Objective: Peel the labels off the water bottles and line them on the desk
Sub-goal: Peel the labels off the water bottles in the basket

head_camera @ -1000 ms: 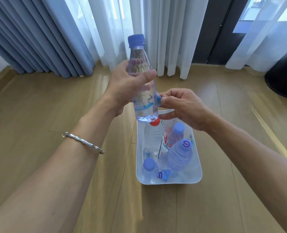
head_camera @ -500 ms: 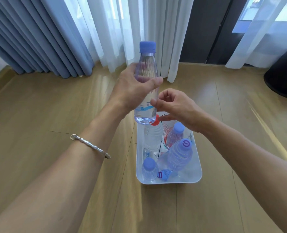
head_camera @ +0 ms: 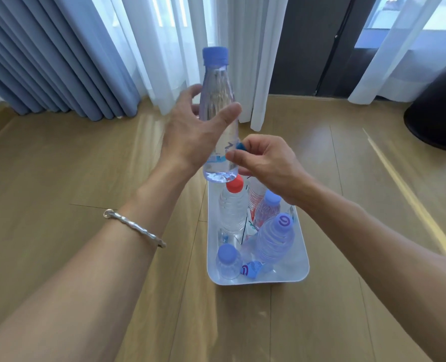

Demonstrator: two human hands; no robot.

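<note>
My left hand (head_camera: 190, 134) holds a clear water bottle (head_camera: 218, 100) with a blue cap upright in the air, thumb in front and fingers behind it. A blue and white label (head_camera: 223, 155) wraps the bottle's lower part. My right hand (head_camera: 263, 163) pinches a lifted blue edge of that label at the bottle's right side. Below them a white tray (head_camera: 304, 262) on the wooden surface holds several more bottles, among them a red-capped one (head_camera: 232, 207) and a blue-capped one with a swirl on its cap (head_camera: 275, 240).
A loose blue label scrap (head_camera: 250, 269) lies in the tray's near end. Blue and white curtains (head_camera: 86, 48) hang behind. A dark round object (head_camera: 438, 113) stands at the far right. Bare wood (head_camera: 60, 178) spreads to the left of the tray.
The bottle has turned in my left hand and its grip has loosened, thumb now stretched across the front. My right hand moved onto the label's edge and lifted a blue corner.
</note>
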